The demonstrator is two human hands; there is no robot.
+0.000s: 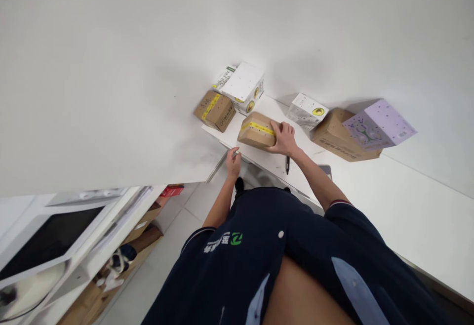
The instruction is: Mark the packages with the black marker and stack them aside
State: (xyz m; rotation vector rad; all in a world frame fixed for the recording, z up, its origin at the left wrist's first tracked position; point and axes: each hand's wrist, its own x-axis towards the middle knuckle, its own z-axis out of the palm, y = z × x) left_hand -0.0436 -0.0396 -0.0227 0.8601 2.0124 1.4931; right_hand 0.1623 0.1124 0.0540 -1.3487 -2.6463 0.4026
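Observation:
My right hand [284, 138] grips the right end of a small brown cardboard box [255, 123] with a yellow tape strip across its top. The thumb and fingers spread round that end. Close to the table's front edge, my left hand [233, 162] is held a little apart from the box, fingers loosely curled and parted, with nothing visible in them. A black pen [288, 165] lies just below my right hand. Left of the gripped box sits another yellow-taped cardboard box [215, 110].
White boxes with avocado pictures [242, 85] stand behind, and another white box [307, 110] is to the right. A lilac box [379, 125] rests on a larger cardboard box [344, 140]. The white table [414, 206] runs along a wall; a microwave [52, 241] is at lower left.

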